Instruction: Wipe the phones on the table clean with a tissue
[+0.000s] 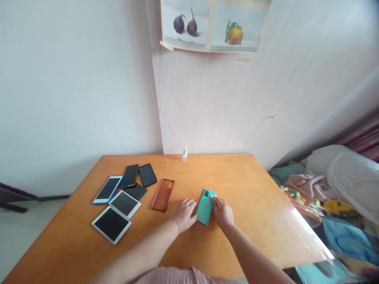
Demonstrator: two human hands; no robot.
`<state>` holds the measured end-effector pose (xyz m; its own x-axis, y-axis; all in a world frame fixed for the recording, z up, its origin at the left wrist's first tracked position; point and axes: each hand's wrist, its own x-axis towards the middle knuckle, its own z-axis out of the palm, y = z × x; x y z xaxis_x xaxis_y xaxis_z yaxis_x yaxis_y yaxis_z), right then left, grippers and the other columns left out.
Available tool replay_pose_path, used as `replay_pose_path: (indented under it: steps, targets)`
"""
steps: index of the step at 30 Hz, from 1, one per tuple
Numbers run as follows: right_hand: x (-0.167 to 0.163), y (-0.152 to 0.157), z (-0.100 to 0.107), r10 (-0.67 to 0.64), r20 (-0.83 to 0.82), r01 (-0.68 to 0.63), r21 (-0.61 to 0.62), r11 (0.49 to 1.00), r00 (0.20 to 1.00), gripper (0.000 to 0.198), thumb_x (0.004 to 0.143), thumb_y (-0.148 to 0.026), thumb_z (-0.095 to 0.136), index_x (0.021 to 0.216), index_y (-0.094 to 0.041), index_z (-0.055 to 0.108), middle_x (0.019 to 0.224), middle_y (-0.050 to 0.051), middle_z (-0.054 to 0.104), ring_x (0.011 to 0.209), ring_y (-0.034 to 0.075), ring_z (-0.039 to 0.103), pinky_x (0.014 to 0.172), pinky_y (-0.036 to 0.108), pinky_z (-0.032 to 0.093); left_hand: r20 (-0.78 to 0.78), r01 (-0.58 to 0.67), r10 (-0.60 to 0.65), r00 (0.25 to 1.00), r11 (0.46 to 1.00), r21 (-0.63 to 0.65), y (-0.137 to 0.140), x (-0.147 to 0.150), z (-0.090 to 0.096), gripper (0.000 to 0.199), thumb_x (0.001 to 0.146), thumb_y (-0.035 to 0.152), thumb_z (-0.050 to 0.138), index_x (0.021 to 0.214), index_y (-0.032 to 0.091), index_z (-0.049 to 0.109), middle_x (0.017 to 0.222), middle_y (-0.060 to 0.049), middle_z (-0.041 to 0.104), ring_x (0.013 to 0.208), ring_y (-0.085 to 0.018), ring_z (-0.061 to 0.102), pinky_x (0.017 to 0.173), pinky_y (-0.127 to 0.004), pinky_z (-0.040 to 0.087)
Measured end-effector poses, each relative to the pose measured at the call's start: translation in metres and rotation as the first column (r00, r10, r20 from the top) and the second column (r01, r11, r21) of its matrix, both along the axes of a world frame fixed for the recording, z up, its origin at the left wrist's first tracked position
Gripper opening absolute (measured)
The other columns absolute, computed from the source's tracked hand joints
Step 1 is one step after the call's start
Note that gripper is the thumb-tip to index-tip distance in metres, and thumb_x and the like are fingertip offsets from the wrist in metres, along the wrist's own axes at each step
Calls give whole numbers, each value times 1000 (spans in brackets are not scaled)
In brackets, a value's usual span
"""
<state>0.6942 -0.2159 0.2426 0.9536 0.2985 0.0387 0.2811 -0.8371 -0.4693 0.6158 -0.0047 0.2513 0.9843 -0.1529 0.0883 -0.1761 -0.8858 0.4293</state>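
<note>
Head view: I observe the left hand (184,216) resting on the table (254,232), fingers loosely spread, thumb at the left edge of the teal phone (204,212), which lies back up. The right hand (222,213) has its fingers bent together at the phone's upper right edge; I cannot tell whether they grip anything. Left of both hands, a translucent brown case (162,196) lies flat, apart from the phone. Farthest back, a small bottle (184,155) stands upright, contents indistinct.
</note>
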Motion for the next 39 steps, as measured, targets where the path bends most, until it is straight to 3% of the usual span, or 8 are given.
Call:
replay_pose_path:
  steps: [4, 11, 19, 25, 30, 32, 36, 39]
  targets:
    - [2, -1, 3, 18, -3, -18, -28, 999, 1000, 33, 99, -27, 36, 110, -22, 66, 104, 7, 68, 97, 19, 64, 80, 26, 45, 21, 23, -22, 1000, 999, -35, -7, -20, -4, 54, 84, 30, 61, 135, 22, 50, 144, -11, 51, 128, -28, 50, 111, -48, 38]
    - [-37, 16, 5, 329, -3, -329, -30, 944, 944, 17, 96, -29, 51, 90, -25, 66, 89, 1, 64, 76, 14, 61, 69, 21, 41, 62, 97, -96, 993, 995, -17, -14, -35, -11, 46, 90, 26, 56, 135, 21, 52, 142, -10, 54, 131, -27, 49, 112, -49, 38]
    - [4, 6, 17, 248, 113, -236, -108, 966, 962, 24, 99, -26, 44, 92, -23, 67, 101, 9, 63, 97, 24, 54, 86, 35, 41, 134, 47, -49, 990, 999, 16, -18, -37, -16, 34, 94, 30, 53, 127, 24, 58, 140, -7, 56, 127, -25, 51, 108, -47, 42]
    - [-22, -4, 11, 598, 143, -584, -134, 801, 788, 26, 97, -29, 51, 120, -28, 64, 114, 6, 66, 101, 22, 57, 88, 33, 43, 127, 49, -53, 991, 998, 35, -18, -27, -14, 36, 94, 37, 52, 126, 23, 59, 144, -7, 53, 126, -26, 50, 107, -46, 42]
    - [16, 1, 7, 482, 231, -448, -187, 874, 845, 30, 100, -24, 43, 119, -23, 67, 133, 8, 62, 128, 26, 49, 100, 40, 38, 130, -21, 9, 992, 996, 87, -15, -8, -14, 33, 94, 30, 51, 125, 22, 60, 145, -6, 52, 131, -27, 46, 106, -47, 40]
    - [15, 4, 2, 541, 240, -505, -198, 840, 806, 33, 100, -22, 42, 124, -21, 64, 136, 8, 61, 132, 26, 46, 106, 42, 34, 130, -20, 8, 991, 995, 96, -14, -5, -15, 35, 95, 30, 50, 128, 23, 57, 144, -7, 53, 131, -26, 46, 105, -46, 40]
    - [6, -3, -2, 722, 253, -695, -200, 691, 645, 39, 99, -21, 43, 134, -25, 58, 137, 5, 60, 134, 24, 43, 110, 43, 27, 139, -2, -11, 990, 996, 93, -12, -6, -17, 39, 96, 33, 47, 134, 24, 53, 144, -8, 54, 133, -25, 45, 104, -44, 38]
    - [27, -8, 2, 631, 267, -603, -188, 776, 728, 34, 98, -24, 47, 127, -28, 63, 130, 5, 64, 126, 28, 47, 101, 44, 34, 126, -1, -12, 992, 995, 103, -12, -7, -16, 39, 96, 35, 48, 133, 25, 53, 144, -7, 53, 134, -25, 43, 103, -44, 38]
